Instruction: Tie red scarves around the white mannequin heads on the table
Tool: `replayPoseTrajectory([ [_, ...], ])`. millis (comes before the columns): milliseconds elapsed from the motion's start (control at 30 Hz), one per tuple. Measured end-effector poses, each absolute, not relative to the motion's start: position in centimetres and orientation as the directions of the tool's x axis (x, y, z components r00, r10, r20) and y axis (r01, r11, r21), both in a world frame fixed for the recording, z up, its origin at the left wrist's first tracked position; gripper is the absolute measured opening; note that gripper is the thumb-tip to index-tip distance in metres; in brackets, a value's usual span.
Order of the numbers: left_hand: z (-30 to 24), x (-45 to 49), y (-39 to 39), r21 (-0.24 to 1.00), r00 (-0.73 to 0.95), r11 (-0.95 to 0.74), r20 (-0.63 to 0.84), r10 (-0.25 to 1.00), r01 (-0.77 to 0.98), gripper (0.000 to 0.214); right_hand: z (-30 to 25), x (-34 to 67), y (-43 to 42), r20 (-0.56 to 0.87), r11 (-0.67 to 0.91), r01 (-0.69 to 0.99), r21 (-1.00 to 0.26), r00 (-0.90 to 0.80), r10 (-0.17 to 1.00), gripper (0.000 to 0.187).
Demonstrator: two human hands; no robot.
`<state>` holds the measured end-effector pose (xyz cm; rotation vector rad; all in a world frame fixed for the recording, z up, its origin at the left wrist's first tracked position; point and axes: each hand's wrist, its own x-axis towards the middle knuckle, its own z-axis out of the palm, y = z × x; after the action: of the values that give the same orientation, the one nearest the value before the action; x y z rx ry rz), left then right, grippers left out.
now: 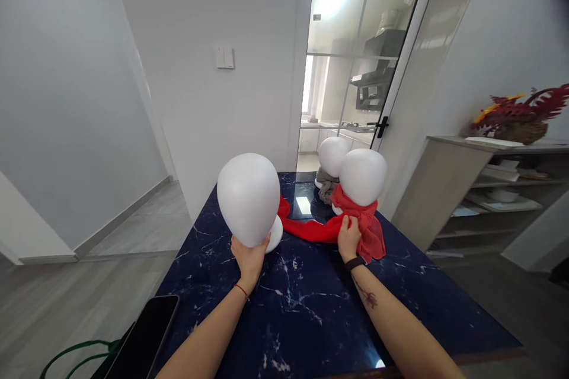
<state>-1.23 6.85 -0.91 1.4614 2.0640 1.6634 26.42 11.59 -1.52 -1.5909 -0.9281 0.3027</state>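
Note:
My left hand [249, 257] grips the neck of a white foam mannequin head [248, 196], which is tilted over the dark blue marble table [306, 308]. My right hand [349, 238] pinches a red scarf [355, 226] that wraps a second white head [363, 176] and trails left along the table toward the first head. A third white head [332, 154] with a grey scarf [326, 183] stands behind, at the far table edge.
A black phone [144, 337] lies at the table's near left corner beside a green cable [75, 352]. A glass door [364, 59] is behind the table. A shelf unit [489, 189] with a flower basket [520, 118] stands at right.

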Motion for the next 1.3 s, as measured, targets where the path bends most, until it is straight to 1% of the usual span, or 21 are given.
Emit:
replayPoseTrajectory([
  [67, -0.8, -1.8, 7.3, 0.781, -0.547, -0.026, 0.460, 0.699, 0.623, 0.079, -1.1, 27.0, 11.2, 0.424, 0.038, 0.491, -0.870, 0.708, 0.565, 0.047],
  [100, -0.9, -2.2, 7.6, 0.774, -0.557, -0.005, 0.461, 0.691, 0.634, 0.078, -0.9, 26.9, 11.0, 0.499, 0.067, 0.552, -0.831, 0.686, 0.529, 0.047],
  [133, -0.9, -2.6, 7.8, 0.771, -0.565, 0.011, 0.457, 0.687, 0.637, 0.077, -0.8, 26.7, 10.8, 0.572, 0.115, 0.614, -0.781, 0.628, 0.529, 0.047],
  [167, -0.9, -2.9, 8.1, 0.770, -0.572, 0.020, 0.455, 0.682, 0.637, 0.077, -0.8, 26.2, 10.7, 0.632, 0.178, 0.666, -0.724, 0.538, 0.558, 0.048],
  [233, -0.8, -3.5, 8.3, 0.775, -0.582, 0.031, 0.447, 0.679, 0.632, 0.077, -0.9, 24.9, 10.4, 0.695, 0.287, 0.749, -0.598, 0.305, 0.651, 0.051],
  [300, -0.7, -3.9, 8.4, 0.781, -0.586, 0.038, 0.436, 0.683, 0.624, 0.077, -1.2, 23.4, 10.2, 0.642, 0.322, 0.821, -0.472, 0.070, 0.763, 0.058],
  [367, -0.7, -4.0, 8.5, 0.784, -0.586, 0.043, 0.425, 0.690, 0.620, 0.075, -1.4, 22.1, 10.2, 0.486, 0.290, 0.891, -0.350, -0.092, 0.869, 0.059],
  [400, -0.7, -4.0, 8.5, 0.784, -0.580, 0.042, 0.422, 0.697, 0.620, 0.074, -1.5, 21.6, 10.2, 0.398, 0.264, 0.919, -0.292, -0.134, 0.907, 0.055],
  [467, -0.8, -3.9, 8.5, 0.774, -0.543, 0.011, 0.434, 0.719, 0.633, 0.070, -1.3, 21.1, 10.4, 0.255, 0.178, 0.962, -0.205, -0.123, 0.959, 0.040],
  [533, -1.0, -3.6, 8.4, 0.756, -0.493, -0.035, 0.460, 0.738, 0.654, 0.067, -0.9, 21.3, 10.6, 0.174, 0.044, 0.988, -0.151, -0.017, 0.985, 0.028],
  [567, -1.1, -3.4, 8.4, 0.747, -0.475, -0.049, 0.471, 0.743, 0.663, 0.068, -0.7, 21.7, 10.6, 0.155, -0.032, 0.991, -0.132, 0.052, 0.986, 0.026],
  [667, -1.2, -2.7, 8.0, 0.735, -0.461, -0.038, 0.463, 0.758, 0.677, 0.071, -0.2, 23.4, 10.8, 0.149, -0.228, 0.968, -0.106, 0.242, 0.959, 0.028],
  [733, -1.2, -2.3, 7.8, 0.741, -0.464, -0.016, 0.437, 0.771, 0.672, 0.070, -0.1, 24.5, 10.7, 0.148, -0.291, 0.951, -0.105, 0.304, 0.941, 0.029],
  [800, -1.2, -2.0, 7.7, 0.745, -0.465, -0.004, 0.421, 0.779, 0.667, 0.069, -0.1, 25.2, 10.5, 0.137, -0.304, 0.947, -0.103, 0.316, 0.939, 0.030],
  [967, -1.1, -1.6, 7.4, 0.723, -0.462, 0.022, 0.417, 0.783, 0.691, 0.072, -0.5, 25.1, 9.5, 0.159, -0.240, 0.966, -0.098, 0.253, 0.954, 0.027],
  [1000, -1.1, -1.5, 7.3, 0.716, -0.459, 0.027, 0.417, 0.785, 0.697, 0.073, -0.5, 24.9, 9.3, 0.188, -0.227, 0.970, -0.090, 0.241, 0.952, 0.027],
  [1067, -1.0, -1.3, 7.0, 0.700, -0.451, 0.040, 0.415, 0.790, 0.713, 0.074, -0.6, 24.3, 9.0, 0.308, -0.184, 0.981, -0.057, 0.193, 0.932, 0.028],
  [1133, -1.0, -1.1, 6.9, 0.681, -0.446, 0.059, 0.409, 0.796, 0.730, 0.076, -0.8, 23.5, 9.1, 0.454, -0.071, 0.998, -0.004, 0.065, 0.888, 0.037],
  [1167, -1.0, -1.0, 6.8, 0.671, -0.442, 0.067, 0.407, 0.799, 0.739, 0.078, -1.0, 23.0, 9.3, 0.500, 0.021, 0.999, 0.027, -0.031, 0.866, 0.042],
  [1233, -1.0, -1.0, 6.8, 0.652, -0.429, 0.071, 0.409, 0.805, 0.755, 0.080, -1.4, 22.0, 10.0, 0.507, 0.220, 0.973, 0.073, -0.227, 0.832, 0.046],
  [1300, -1.2, -1.1, 6.8, 0.640, -0.416, 0.070, 0.409, 0.812, 0.765, 0.082, -2.0, 21.0, 11.0, 0.448, 0.343, 0.937, 0.072, -0.338, 0.828, 0.045],
])
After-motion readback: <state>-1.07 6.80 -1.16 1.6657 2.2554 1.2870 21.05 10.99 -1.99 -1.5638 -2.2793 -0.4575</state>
